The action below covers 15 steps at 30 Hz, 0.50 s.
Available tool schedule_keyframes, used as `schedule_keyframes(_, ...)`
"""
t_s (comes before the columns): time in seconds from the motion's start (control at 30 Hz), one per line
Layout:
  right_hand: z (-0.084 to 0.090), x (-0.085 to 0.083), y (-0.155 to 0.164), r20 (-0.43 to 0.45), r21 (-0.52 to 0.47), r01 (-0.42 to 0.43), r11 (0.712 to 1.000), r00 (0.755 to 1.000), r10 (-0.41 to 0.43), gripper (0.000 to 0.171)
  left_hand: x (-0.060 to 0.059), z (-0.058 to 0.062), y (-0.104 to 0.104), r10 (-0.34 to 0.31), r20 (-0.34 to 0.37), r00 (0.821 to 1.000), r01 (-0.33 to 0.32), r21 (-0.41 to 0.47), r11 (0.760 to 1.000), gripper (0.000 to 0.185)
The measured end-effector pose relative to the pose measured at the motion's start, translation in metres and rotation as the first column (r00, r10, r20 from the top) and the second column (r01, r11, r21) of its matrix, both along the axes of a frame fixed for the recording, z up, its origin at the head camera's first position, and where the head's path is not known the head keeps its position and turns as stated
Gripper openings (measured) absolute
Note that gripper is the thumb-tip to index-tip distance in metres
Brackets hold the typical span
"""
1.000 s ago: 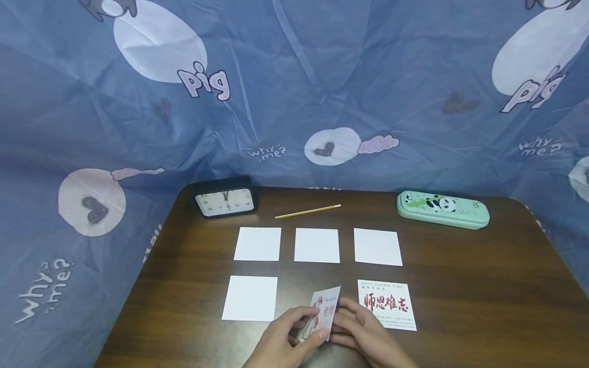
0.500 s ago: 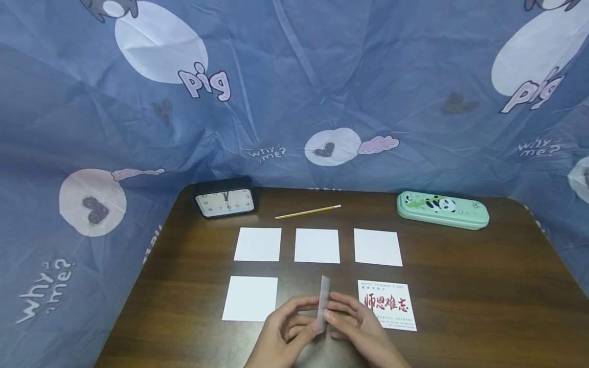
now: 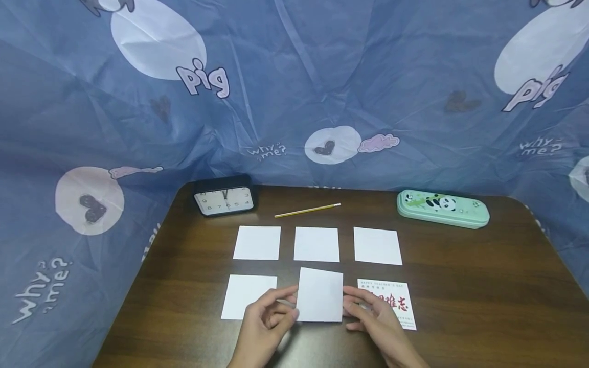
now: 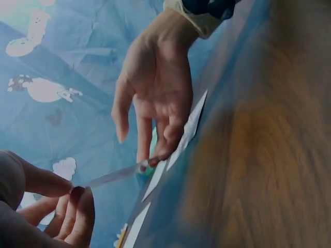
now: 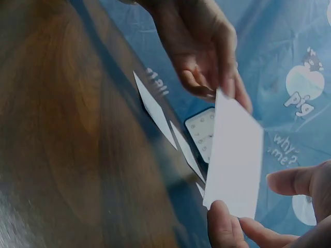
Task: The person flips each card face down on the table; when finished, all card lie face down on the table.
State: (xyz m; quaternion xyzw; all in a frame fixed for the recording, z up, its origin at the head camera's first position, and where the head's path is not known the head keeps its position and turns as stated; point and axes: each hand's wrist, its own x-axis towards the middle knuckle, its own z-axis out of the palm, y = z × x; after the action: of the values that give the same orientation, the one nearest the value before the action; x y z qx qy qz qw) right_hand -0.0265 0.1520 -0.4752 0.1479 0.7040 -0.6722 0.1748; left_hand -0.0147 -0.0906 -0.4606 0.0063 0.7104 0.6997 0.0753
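A square card (image 3: 320,295) is raised over the near middle of the table, its blank white face toward the head camera. My left hand (image 3: 267,322) pinches its left edge between thumb and fingers. At the opposite edge my right hand (image 3: 379,319) touches the card with its fingertips; in the right wrist view its thumb (image 5: 289,182) stands apart from the card (image 5: 235,160). Behind my left hand lies a blank white card (image 3: 246,294), partly covered. A card with red lettering (image 3: 400,304) lies face up beside my right hand, which covers part of it.
Three blank cards lie in a row farther back: left (image 3: 257,243), middle (image 3: 316,244) and right (image 3: 377,246). Beyond them are a black clock (image 3: 225,199), a yellow pencil (image 3: 307,210) and a green panda pencil case (image 3: 444,208). A blue printed curtain (image 3: 285,92) hangs behind the table (image 3: 478,286).
The held card has turned from its red-printed side, through edge-on, to its blank white side. My hands have moved apart to its two side edges.
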Motion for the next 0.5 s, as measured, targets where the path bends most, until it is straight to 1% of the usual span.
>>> schedule_keyframes(0.07,0.000,-0.001,0.003,0.004,-0.012,-0.009,1.000,1.000,0.009,0.050,-0.001,-0.002,-0.001,0.017,-0.014,1.000,-0.018,-0.038,0.999,0.041)
schedule_keyframes(0.17,0.000,-0.001,0.008,0.005,-0.044,-0.039,0.998,0.999,0.039,0.051,-0.004,-0.004,-0.003,0.028,-0.006,1.000,-0.028,-0.085,0.996,0.042)
schedule_keyframes(0.33,0.000,-0.001,0.014,-0.010,-0.107,-0.092,0.990,0.996,0.092,0.055,-0.009,-0.010,-0.005,0.011,0.013,1.000,-0.009,-0.136,0.991,0.044)
schedule_keyframes(0.43,-0.001,0.000,0.017,-0.013,-0.125,-0.100,0.987,0.995,0.099,0.056,-0.010,-0.013,-0.007,0.001,0.009,1.000,0.000,-0.157,0.988,0.045)
schedule_keyframes(0.5,-0.001,0.000,0.018,-0.008,-0.131,-0.097,0.987,0.995,0.097,0.057,-0.010,-0.014,-0.008,-0.012,-0.005,1.000,0.011,-0.189,0.982,0.045)
